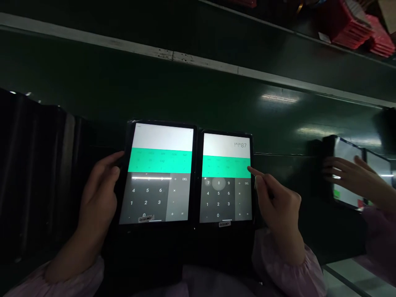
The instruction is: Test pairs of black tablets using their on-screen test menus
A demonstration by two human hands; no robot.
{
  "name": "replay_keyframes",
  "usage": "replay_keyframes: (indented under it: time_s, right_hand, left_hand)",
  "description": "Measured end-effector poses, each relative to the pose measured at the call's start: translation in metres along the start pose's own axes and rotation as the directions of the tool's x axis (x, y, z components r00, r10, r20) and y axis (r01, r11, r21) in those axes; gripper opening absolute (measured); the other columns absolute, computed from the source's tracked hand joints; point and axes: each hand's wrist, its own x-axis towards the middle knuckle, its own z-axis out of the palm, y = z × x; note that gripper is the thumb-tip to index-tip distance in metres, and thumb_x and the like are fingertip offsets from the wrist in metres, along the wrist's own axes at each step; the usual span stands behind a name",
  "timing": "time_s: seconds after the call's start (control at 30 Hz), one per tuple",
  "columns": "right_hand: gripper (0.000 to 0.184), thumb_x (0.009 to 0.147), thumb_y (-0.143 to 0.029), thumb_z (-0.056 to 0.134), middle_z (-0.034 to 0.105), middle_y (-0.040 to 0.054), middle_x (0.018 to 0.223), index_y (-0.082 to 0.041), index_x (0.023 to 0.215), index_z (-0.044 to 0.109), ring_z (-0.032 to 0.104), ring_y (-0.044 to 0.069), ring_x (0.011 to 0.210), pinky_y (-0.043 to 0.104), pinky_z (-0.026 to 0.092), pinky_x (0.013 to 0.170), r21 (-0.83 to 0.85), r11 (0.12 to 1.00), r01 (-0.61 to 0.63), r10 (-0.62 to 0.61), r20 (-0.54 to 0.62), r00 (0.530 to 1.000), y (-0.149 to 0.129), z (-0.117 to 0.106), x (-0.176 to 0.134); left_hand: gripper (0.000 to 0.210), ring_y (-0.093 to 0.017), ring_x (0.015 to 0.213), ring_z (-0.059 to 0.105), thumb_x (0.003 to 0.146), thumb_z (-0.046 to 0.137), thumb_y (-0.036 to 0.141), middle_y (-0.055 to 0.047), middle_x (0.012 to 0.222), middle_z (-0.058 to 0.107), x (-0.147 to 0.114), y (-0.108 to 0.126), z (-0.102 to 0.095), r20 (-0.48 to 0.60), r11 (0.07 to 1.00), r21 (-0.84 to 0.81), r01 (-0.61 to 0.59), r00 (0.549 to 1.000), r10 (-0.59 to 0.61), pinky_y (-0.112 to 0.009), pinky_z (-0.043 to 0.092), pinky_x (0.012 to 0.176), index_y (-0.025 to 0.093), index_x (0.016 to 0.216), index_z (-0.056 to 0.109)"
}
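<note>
Two tablets in dark frames lie side by side before me, both showing a calculator with a green band. The left tablet [151,196] has a blank white display area. Beside its left edge is my left hand [99,194], thumb and index finger apart, the index fingertip at the edge; its other fingers are mostly hidden. On the right tablet [218,200], characters show at the top and a pale round highlight covers the 8 key. My right hand [278,202] points with its index finger at the right side of the green band, the other fingers curled. Small barcode labels sit at both lower edges.
Several dark upright slabs [40,173] stand at the left. At the right, another person's hand [355,173] reaches over lit tablets [346,181]. Red stacked items [349,29] are at the upper right, beyond a pale metal strip [204,62] across the dark green table.
</note>
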Motion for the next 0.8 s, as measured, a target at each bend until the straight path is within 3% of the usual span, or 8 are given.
replay_keyframes:
  time_s: [0.13,0.27,0.37,0.47,0.57,0.67,0.8]
  right_hand:
    - [0.038,0.108,-0.027,0.051,0.074,0.0023,0.067,-0.016,0.090,0.084,0.030,0.006,0.039,0.023,0.027,0.040,0.021,1.000,-0.013,0.012,0.073,0.997,0.000,0.002,0.001]
    - [0.041,0.110,-0.027,0.045,0.077,0.0035,0.071,-0.015,0.119,0.083,0.034,0.007,0.038,0.024,0.031,0.041,0.086,0.996,0.018,-0.033,0.183,0.983,-0.007,0.006,0.000]
    - [0.040,0.109,-0.027,0.046,0.079,0.0047,0.073,-0.016,0.099,0.084,0.032,0.006,0.038,0.024,0.032,0.042,0.084,0.997,0.000,-0.012,0.147,0.989,-0.006,0.006,0.000]
    - [0.042,0.107,-0.025,0.050,0.084,0.0085,0.090,-0.017,0.074,0.075,0.029,0.004,0.039,0.024,0.028,0.040,0.066,0.997,-0.044,0.040,0.061,0.997,-0.004,0.006,0.000]
    - [0.039,0.107,-0.025,0.047,0.084,0.0083,0.088,-0.015,0.091,0.082,0.031,0.005,0.039,0.025,0.029,0.040,0.098,0.995,-0.018,0.009,0.089,0.996,-0.004,0.008,-0.001]
    - [0.039,0.108,-0.027,0.046,0.083,0.0065,0.081,-0.014,0.109,0.083,0.033,0.006,0.038,0.025,0.031,0.041,0.123,0.992,0.013,-0.032,0.149,0.988,-0.005,0.008,0.000]
    - [0.043,0.109,-0.028,0.048,0.085,0.0091,0.094,-0.018,0.078,0.076,0.038,0.006,0.040,0.024,0.033,0.040,0.182,0.983,0.028,-0.056,0.153,0.987,-0.013,0.004,0.008]
  left_hand:
    - [0.042,-0.039,0.148,0.053,0.087,0.059,0.044,-0.004,0.136,0.075,0.000,0.000,0.000,-0.016,1.000,0.014,-0.010,1.000,0.010,-0.059,0.034,0.132,0.026,0.121,0.077]
    - [0.040,-0.037,0.146,0.055,0.087,0.060,0.044,-0.003,0.135,0.075,-0.001,-0.001,-0.001,-0.013,0.999,0.015,-0.044,0.999,0.044,-0.055,0.042,0.128,0.028,0.119,0.077]
    - [0.039,-0.037,0.147,0.055,0.088,0.061,0.045,-0.003,0.136,0.075,-0.001,-0.003,-0.003,-0.009,0.998,0.010,-0.066,0.998,0.066,-0.056,0.043,0.128,0.028,0.119,0.077]
    - [0.042,-0.041,0.146,0.057,0.089,0.064,0.048,-0.005,0.138,0.075,0.001,-0.006,-0.003,-0.004,0.997,-0.065,-0.052,0.999,0.052,-0.061,0.040,0.129,0.027,0.122,0.078]
    - [0.048,-0.042,0.147,0.057,0.088,0.069,0.050,-0.009,0.140,0.075,0.006,-0.009,0.000,-0.001,0.977,-0.204,-0.062,0.998,0.063,-0.063,0.035,0.131,0.022,0.125,0.078]
    - [0.056,-0.039,0.147,0.058,0.088,0.070,0.052,-0.012,0.142,0.075,0.014,-0.011,0.004,0.033,0.956,-0.283,-0.076,0.995,0.089,-0.057,0.039,0.131,0.017,0.130,0.076]
    - [0.073,-0.036,0.154,0.053,0.088,0.067,0.058,-0.013,0.160,0.063,0.018,-0.016,0.013,0.177,0.922,-0.386,-0.008,0.981,0.082,-0.050,0.036,0.133,0.017,0.148,0.066]
